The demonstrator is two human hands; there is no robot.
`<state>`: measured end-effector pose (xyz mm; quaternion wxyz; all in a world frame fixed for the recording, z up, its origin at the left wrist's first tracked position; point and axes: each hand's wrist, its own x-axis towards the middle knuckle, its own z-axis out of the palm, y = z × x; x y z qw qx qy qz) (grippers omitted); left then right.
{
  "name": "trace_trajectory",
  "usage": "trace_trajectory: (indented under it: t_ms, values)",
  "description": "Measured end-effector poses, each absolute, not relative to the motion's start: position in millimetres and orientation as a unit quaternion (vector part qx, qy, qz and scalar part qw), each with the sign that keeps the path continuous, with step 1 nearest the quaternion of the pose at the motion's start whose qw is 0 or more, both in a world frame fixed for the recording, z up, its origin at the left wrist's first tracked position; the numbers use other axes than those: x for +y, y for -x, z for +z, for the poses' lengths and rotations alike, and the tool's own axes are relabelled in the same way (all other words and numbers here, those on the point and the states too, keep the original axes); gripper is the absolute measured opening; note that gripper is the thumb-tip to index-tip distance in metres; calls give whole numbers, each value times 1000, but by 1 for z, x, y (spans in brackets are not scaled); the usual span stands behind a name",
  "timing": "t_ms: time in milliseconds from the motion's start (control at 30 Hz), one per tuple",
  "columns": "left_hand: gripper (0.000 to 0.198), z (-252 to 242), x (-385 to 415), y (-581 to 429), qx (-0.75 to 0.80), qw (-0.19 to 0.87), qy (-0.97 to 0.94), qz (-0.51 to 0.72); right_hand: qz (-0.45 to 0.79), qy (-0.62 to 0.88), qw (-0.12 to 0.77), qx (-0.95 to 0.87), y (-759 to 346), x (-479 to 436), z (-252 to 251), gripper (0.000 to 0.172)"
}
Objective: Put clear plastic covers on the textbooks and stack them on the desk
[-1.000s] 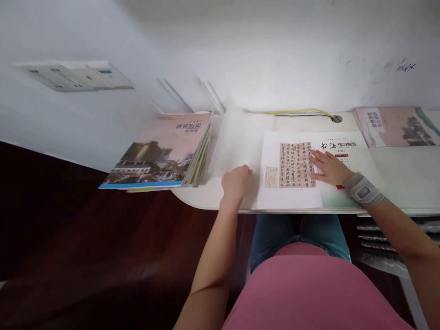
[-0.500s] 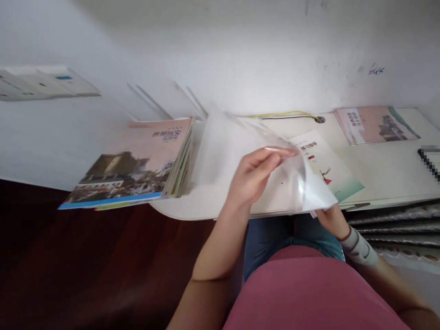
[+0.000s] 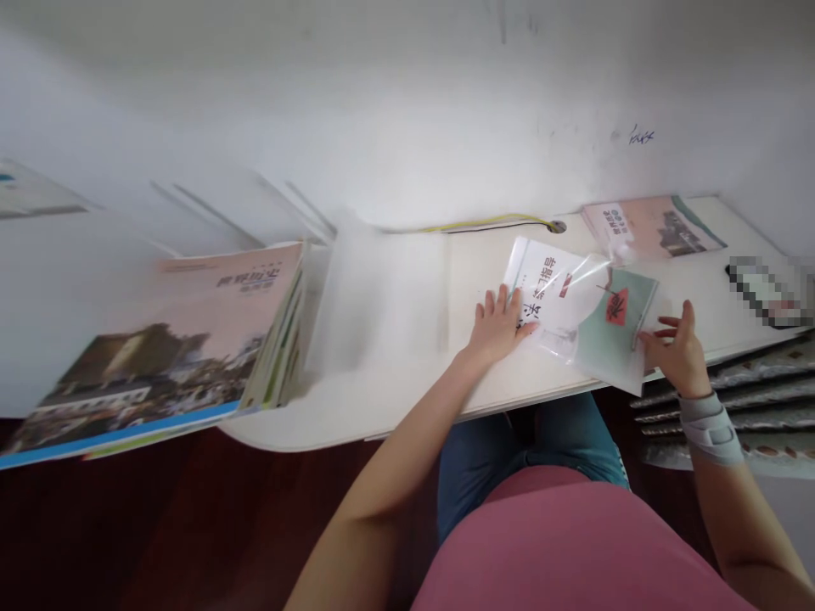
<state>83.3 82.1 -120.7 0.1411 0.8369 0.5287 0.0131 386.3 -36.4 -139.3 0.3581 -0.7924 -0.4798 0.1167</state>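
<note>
A white and green calligraphy workbook [image 3: 560,293] lies closed on the white desk [image 3: 395,390], turned at an angle. A clear plastic cover sheet [image 3: 589,305] lies over it. My left hand [image 3: 500,322] rests flat on the book's left part, fingers spread. My right hand [image 3: 678,352], with a grey wrist brace, pinches the right edge of the plastic cover and book.
A stack of textbooks [image 3: 171,348] overhangs the desk's left end. Beside it lies a pile of clear plastic sheets [image 3: 375,297]. Another pink book [image 3: 653,225] lies at the back right, near a yellow cable [image 3: 490,222] and its hole. A white wall stands behind the desk.
The open book has been closed and turned. My left hand lifted a plastic sheet over it, then came down flat on the book. My right hand moved to the right edge.
</note>
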Motion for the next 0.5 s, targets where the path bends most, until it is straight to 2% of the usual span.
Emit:
trace_trajectory:
  t_ms: [100,233,367,500]
  values:
    - [77,-126,80,-85,533,114,-839,-6,23,788,277,-549,-389,-34,-146,92]
    - [76,-125,59,-68,525,133,-840,8,-8,764,275,-584,-384,-27,-158,81]
    - [80,-112,49,-30,571,201,-790,95,28,724,259,-639,-384,-3,-154,69]
    - [67,-100,89,-5,649,255,-685,214,109,690,230,-678,-387,38,-134,33]
